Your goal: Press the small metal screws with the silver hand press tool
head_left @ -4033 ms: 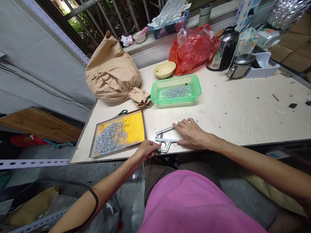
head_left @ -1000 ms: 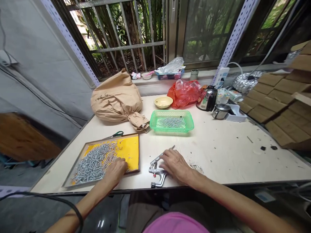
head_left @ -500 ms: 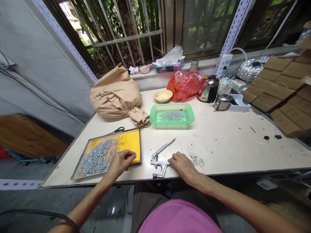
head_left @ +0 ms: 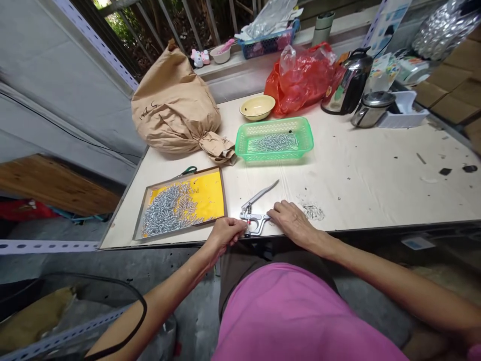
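Over on the left there's a big crumpled brown sack, and in front of it a shallow rectangular tray with a yellow lining, heaped with small silvery metal pieces mostly on its left side. Green-handled scissors lie just behind the tray. Next is the left hand, thumb and fingertips pinched together right at the jaw end of the silver metal hand pliers; can't tell what's between them, too small. The pliers lie near the front edge of the pale wooden table, top handle angled up and free. Further back sit an oval cream bowl and a see-through green plastic basket with more metal bits. The right hand is palm down, fingers loosely curled, fingertips at the lower handle; can't tell if it's actually gripping. Behind it, well apart, there's a red plastic bag, then a shiny steel kettle.
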`<action>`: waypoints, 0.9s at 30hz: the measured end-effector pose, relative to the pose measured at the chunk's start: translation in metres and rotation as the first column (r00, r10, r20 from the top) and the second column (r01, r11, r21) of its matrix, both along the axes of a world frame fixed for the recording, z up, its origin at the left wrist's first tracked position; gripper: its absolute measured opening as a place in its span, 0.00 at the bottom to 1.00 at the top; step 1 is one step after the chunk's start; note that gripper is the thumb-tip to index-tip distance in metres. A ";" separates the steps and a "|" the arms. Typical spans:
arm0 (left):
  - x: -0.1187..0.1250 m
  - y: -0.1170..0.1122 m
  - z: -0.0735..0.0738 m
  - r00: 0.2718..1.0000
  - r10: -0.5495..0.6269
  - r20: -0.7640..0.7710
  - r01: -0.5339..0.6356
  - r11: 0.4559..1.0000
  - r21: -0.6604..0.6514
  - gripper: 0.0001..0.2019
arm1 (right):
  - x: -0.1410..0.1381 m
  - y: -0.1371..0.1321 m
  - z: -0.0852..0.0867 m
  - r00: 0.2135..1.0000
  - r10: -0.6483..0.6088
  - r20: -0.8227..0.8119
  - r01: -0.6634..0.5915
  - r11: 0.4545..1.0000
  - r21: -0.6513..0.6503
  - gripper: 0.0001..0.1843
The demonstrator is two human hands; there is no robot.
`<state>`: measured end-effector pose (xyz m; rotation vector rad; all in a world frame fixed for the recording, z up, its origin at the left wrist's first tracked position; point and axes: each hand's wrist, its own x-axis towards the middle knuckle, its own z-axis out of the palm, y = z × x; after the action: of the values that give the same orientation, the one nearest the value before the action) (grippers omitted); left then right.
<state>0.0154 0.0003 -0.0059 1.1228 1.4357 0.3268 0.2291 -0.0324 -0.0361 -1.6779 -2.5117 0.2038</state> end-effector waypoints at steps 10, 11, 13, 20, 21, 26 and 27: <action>0.005 0.005 -0.002 0.988 -0.090 -0.126 0.088 0.996 -0.017 0.14 | 0.003 -0.001 -0.002 0.999 0.016 -0.039 -0.015 0.999 0.031 0.06; 0.006 0.007 -0.001 0.983 -0.115 -0.142 0.112 0.993 -0.028 0.14 | 0.003 -0.001 -0.002 0.999 0.015 -0.038 -0.014 0.999 0.030 0.06; 0.007 0.009 0.001 0.973 -0.150 -0.175 0.143 0.988 -0.054 0.14 | 0.003 -0.001 -0.002 0.999 0.015 -0.036 -0.014 1.000 0.026 0.06; 0.007 0.010 0.000 0.968 -0.145 -0.204 0.123 0.985 -0.117 0.12 | 0.004 0.000 0.004 0.999 0.018 -0.032 -0.018 1.000 -0.008 0.07; 0.006 0.010 -0.001 0.970 -0.143 -0.199 0.120 0.985 -0.120 0.12 | 0.006 0.002 0.006 0.999 0.027 -0.042 -0.028 0.999 -0.022 0.07; 0.004 0.009 -0.003 0.973 -0.144 -0.182 0.124 0.985 -0.117 0.12 | 0.022 0.023 0.016 0.992 0.094 -0.087 -0.096 0.995 -0.016 0.39; 0.004 0.009 -0.003 0.972 -0.146 -0.185 0.126 0.985 -0.115 0.12 | 0.025 0.030 0.016 0.992 0.103 -0.068 -0.105 0.994 -0.018 0.46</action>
<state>0.0197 0.0097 -0.0091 1.1869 1.5175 0.0460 0.2540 -0.0026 -0.0204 -1.5223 -2.5581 0.2929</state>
